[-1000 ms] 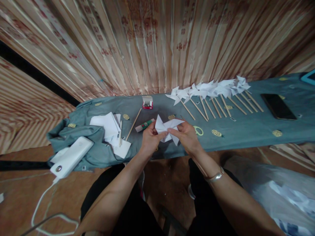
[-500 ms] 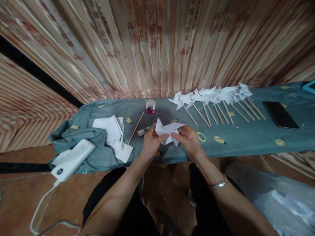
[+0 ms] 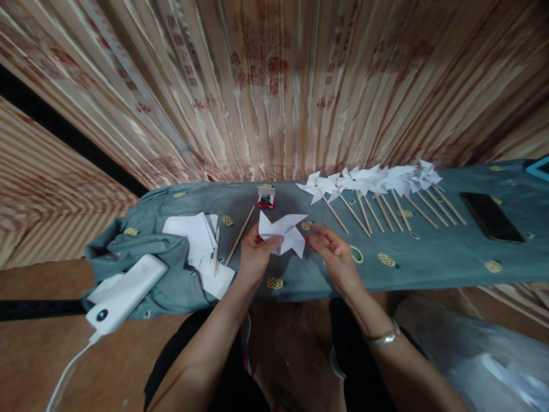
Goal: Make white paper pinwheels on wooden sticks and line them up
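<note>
A folded white paper pinwheel [image 3: 288, 233] is pinched in my left hand [image 3: 256, 252], the thumb lying over its centre. My right hand [image 3: 332, 252] is just to the right of the pinwheel, apart from it, with its fingers loosely spread and nothing visible in them. Beyond the pinwheel stands a small open red-and-white box [image 3: 266, 198] of dark metal pins or tacks. One wooden stick [image 3: 240, 236] lies loose to the left of my left hand. The glue tube is hidden behind that hand and the paper.
Finished pinwheels on sticks [image 3: 364, 182] line the back of the cloth-covered table [image 3: 429, 252]. A phone [image 3: 492, 217] lies at the right. Paper sheets [image 3: 191, 234], a white pen [image 3: 216, 252] and a power bank with cable [image 3: 126, 294] are at the left. Green-handled scissors [image 3: 357, 254] lie partly behind my right hand.
My right hand has let go of the pinwheel and moved slightly right. My left hand keeps its hold, and the pinwheel has shifted a little left. The camera view has tilted slightly.
</note>
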